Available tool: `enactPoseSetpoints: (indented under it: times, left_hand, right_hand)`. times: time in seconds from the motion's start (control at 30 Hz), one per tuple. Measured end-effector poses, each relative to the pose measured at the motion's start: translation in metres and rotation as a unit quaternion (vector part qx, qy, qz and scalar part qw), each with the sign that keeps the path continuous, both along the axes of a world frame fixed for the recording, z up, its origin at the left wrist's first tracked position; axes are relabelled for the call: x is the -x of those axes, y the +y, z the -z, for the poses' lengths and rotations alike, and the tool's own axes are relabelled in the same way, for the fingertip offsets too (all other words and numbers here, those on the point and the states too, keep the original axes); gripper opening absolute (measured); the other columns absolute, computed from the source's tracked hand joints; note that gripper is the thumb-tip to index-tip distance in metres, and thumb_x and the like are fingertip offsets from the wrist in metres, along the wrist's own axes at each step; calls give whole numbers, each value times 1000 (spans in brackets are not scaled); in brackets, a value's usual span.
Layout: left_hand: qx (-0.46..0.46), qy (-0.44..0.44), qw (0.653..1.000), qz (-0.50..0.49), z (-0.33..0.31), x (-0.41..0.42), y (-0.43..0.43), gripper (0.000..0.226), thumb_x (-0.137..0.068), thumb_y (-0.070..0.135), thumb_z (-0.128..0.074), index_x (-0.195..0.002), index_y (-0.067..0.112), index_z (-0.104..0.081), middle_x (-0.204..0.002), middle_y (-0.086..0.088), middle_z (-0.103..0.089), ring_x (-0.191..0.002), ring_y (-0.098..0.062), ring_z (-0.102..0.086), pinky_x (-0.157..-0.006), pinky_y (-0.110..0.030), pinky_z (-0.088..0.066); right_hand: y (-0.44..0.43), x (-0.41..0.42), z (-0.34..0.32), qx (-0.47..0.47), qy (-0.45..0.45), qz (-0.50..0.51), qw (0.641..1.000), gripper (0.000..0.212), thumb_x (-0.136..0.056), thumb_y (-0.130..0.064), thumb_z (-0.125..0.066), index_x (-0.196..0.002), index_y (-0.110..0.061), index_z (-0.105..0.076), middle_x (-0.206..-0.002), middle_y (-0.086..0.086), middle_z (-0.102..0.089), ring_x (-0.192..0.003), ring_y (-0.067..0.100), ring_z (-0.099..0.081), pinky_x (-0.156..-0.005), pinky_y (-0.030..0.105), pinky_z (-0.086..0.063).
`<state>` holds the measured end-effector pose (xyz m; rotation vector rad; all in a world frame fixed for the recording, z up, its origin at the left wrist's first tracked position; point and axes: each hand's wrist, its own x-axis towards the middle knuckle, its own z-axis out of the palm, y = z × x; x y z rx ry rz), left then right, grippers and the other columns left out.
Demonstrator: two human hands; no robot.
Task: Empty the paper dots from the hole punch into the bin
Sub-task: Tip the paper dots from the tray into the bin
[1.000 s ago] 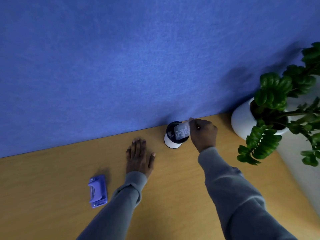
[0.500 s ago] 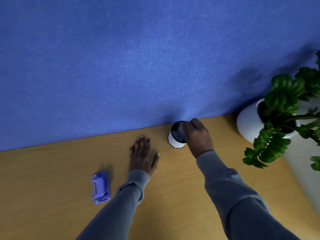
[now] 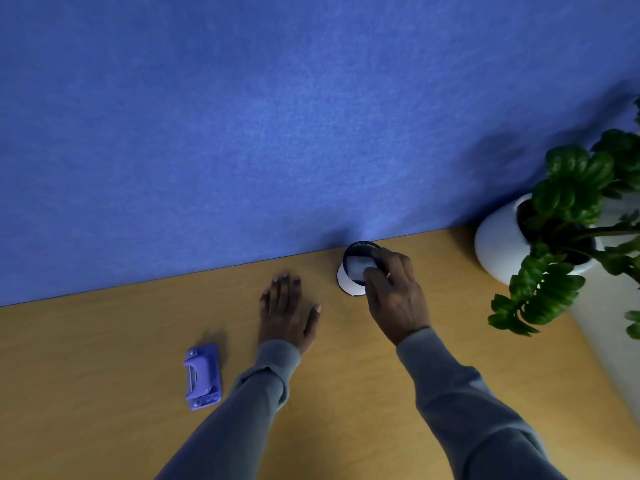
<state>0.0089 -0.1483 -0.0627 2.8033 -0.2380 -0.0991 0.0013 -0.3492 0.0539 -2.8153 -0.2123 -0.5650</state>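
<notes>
Holding what may be a clear tray over the bin (image 3: pixel 346 280), right hand (image 3: pixel 394 299); left hand (image 3: pixel 285 311) flat, spread.

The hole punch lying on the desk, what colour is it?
The hole punch is a light purple-blue all over, seen plainly in the head view, the only one.
</notes>
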Motion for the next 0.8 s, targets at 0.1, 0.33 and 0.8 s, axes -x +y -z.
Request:
enactPoseSetpoints:
  times: [0.1,0.33,0.8]
  left_hand:
    - [2,-4,1000,3,-1,0,0,73,-94,51,-47,-151,7,-35,-159,-17,-34,-147,-35,-29,-117,-53,-25]
    - [-2,-7,1000,7,-4,1,1,73,-95,51,-47,-151,7,-34,-160,-17,-32,-149,-34,-25,-117,-54,-24]
    - [-7,4,1000,3,-3,0,-1,74,-96,53,-44,-153,9,-30,-162,-16,-28,-150,-33,-21,-119,-52,-21]
  right_hand:
    - [1,5,4,-3,-25,6,1000,6,-84,2,-68,-83,-4,-69,-112,19,-69,-104,36,-60,-66,33,-56]
    - [-1,6,14,-25,-45,14,999,6,-84,0,-69,-82,-6,-69,-94,14,-68,-100,32,-60,-58,34,-55]
    - [-3,5,20,-59,-64,16,996,4,-81,-1,-68,-82,-5,-69,-91,16,-66,-93,35,-62,-67,38,-54]
